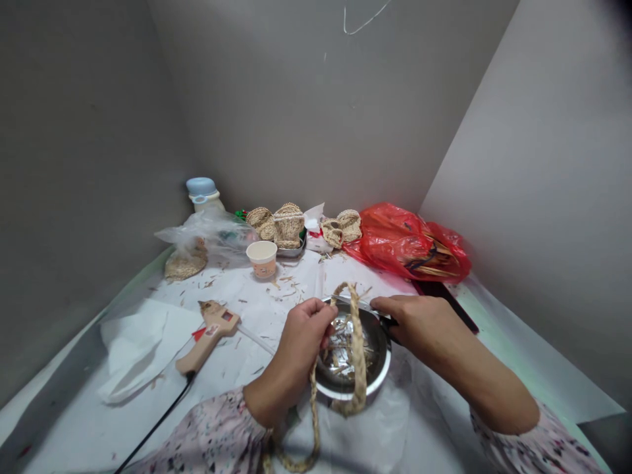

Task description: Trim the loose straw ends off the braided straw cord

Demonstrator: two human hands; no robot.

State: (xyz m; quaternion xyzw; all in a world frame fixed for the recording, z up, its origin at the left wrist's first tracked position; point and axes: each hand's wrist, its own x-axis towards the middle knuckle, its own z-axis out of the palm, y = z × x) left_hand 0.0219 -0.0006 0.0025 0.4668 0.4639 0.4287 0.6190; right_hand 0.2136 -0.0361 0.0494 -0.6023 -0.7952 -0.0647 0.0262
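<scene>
A braided straw cord [359, 355] loops up over a shiny metal bowl [388, 368] and trails down toward the near edge of the table. My left hand [306, 329] pinches this cord above the bowl's left side. Over the bowl's right rim, my right hand [415, 316] is closed on the dark handle of what look like scissors [389, 322]. Their thin metal blade points left, close to the upper part of the cord; whether it touches the cord I cannot tell. Straw clippings [340, 355] lie inside the bowl.
A hot glue gun [210, 336] lies at left, its black cable running nearer. Behind stand a paper cup [262, 259], woven straw pieces [289, 225], a blue-lidded bottle [202, 191] and a clear plastic bag [210, 230]. A red bag [395, 240] of straw sits back right. Scraps litter the white covering.
</scene>
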